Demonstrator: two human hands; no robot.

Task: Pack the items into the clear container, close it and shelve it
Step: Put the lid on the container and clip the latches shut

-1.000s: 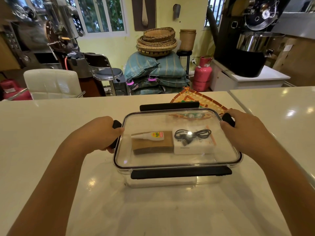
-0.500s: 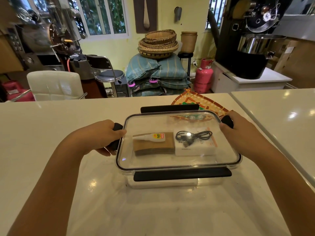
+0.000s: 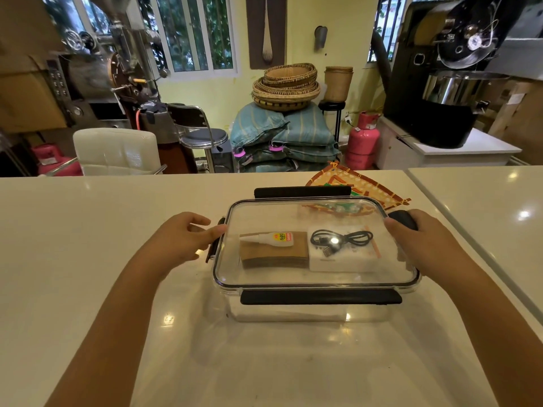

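Observation:
The clear container (image 3: 308,314) sits on the white counter with its transparent lid (image 3: 264,277) on top. Inside lie a small glue bottle (image 3: 271,238) on a brown cardboard stack (image 3: 274,255), and a black cable (image 3: 342,239) on a white box (image 3: 349,259). The left black side clip (image 3: 214,248) is folded down; my left hand (image 3: 183,239) is beside it, fingers apart, thumb tip touching the lid's edge. My right hand (image 3: 423,240) grips the right side clip (image 3: 404,219). The front clip (image 3: 320,297) and back clip (image 3: 302,191) stick out flat.
A woven patterned mat (image 3: 364,183) lies behind the container on the counter (image 3: 88,259). A second counter (image 3: 484,201) adjoins at the right across a seam. Beyond are a white chair (image 3: 116,151), sacks with baskets, a pink gas cylinder (image 3: 363,141) and roasting machines.
My left hand has let go of the left side clip, which now lies folded down, and its fingers have spread. My right hand stays on the right clip.

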